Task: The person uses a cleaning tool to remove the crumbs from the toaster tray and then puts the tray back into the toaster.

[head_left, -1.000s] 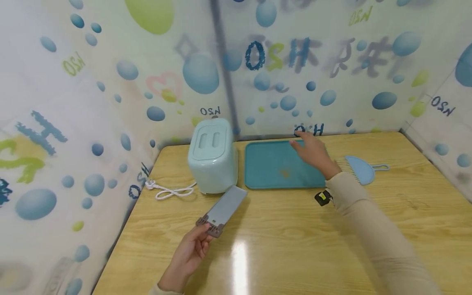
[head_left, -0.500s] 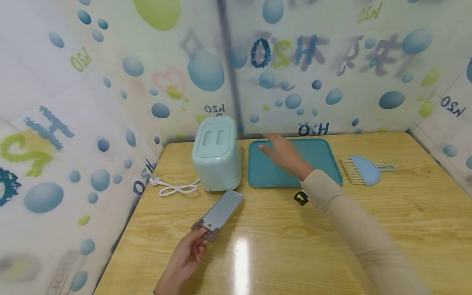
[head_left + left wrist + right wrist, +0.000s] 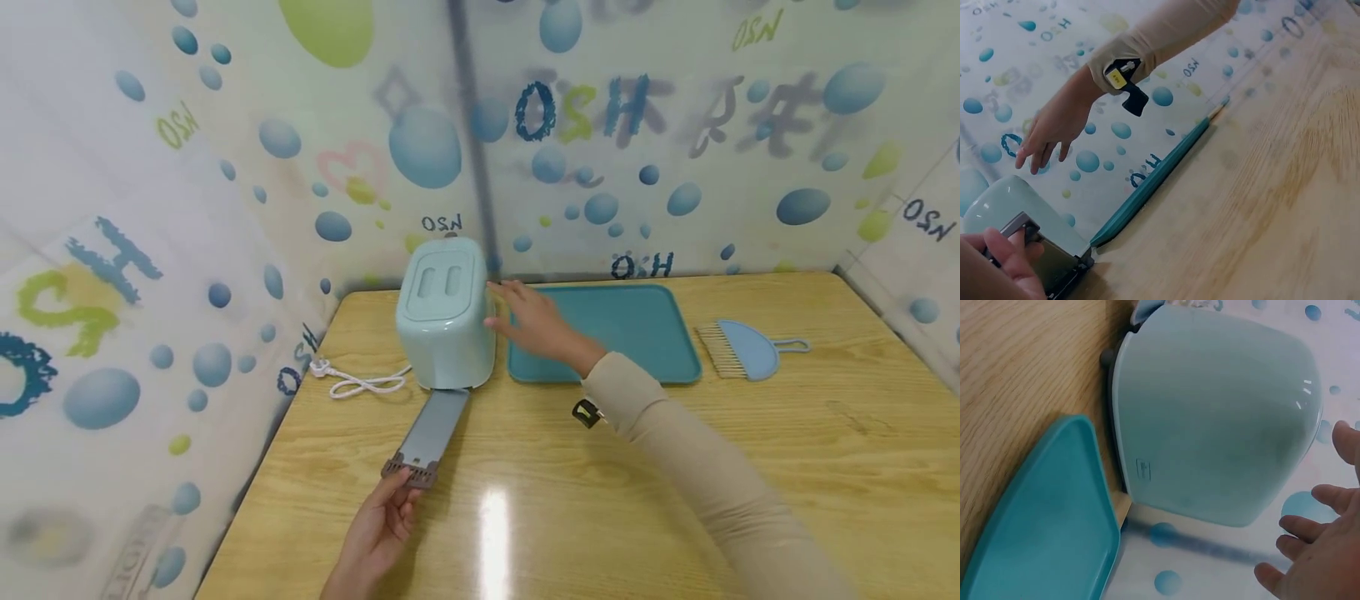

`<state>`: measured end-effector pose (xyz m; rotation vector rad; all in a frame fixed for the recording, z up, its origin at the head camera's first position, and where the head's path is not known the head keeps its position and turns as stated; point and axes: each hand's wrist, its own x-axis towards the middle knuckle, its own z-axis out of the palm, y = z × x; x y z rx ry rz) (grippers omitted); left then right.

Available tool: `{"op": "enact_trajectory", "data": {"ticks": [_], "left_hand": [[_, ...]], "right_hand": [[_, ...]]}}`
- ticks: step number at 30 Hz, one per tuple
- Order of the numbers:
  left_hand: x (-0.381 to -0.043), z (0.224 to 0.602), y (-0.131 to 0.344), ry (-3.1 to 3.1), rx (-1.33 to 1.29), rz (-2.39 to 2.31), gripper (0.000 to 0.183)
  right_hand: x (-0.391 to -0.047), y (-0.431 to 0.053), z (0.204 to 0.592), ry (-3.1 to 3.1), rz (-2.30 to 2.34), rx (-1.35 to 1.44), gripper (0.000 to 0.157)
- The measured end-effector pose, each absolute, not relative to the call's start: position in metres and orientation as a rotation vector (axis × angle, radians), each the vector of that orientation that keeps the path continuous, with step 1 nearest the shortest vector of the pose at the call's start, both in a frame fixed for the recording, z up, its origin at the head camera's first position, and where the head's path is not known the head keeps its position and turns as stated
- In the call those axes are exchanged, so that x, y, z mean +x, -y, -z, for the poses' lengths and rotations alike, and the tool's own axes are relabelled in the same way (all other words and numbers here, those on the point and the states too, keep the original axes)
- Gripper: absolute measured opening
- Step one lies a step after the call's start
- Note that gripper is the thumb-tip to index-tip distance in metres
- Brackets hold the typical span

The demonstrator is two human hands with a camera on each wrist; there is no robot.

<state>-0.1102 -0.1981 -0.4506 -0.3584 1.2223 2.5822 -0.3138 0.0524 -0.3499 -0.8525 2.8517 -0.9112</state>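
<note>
A pale mint toaster with a slotted lid stands at the back left of the table. My left hand pinches the brown end of a flat grey crumb tray, thumb on top. The tray's far end meets the toaster's lower front edge. In the left wrist view, the fingers of that hand curl round the tray's end. My right hand is beside the toaster's right side, over the edge of the teal tray. Its fingers are spread and hold nothing; in the right wrist view, a gap shows between fingertips and toaster.
The teal serving tray lies right of the toaster. Further right is a blue brush with pale bristles. A white power cord with a plug lies left of the toaster. Patterned walls border the wooden table behind and to the left.
My left hand has swung the crumb tray's far end left, from beside the toaster's front corner to its lower front edge. My right hand has moved left across the teal tray towards the toaster.
</note>
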Motion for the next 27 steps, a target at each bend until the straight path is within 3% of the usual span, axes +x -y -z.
{"op": "enact_trajectory", "data": {"ticks": [8,27], "left_hand": [[-0.111,0.458,0.187,-1.127,-0.343,-2.585,0.026],[-0.140,0.460,0.169,-1.120,-0.713,-2.562,0.016]], "right_hand": [[-0.310,-0.035,0.352,-2.773,0.877,-0.954,0.067],[-0.310,-0.022,0.363,-2.827,0.871,-1.083,0.053]]}}
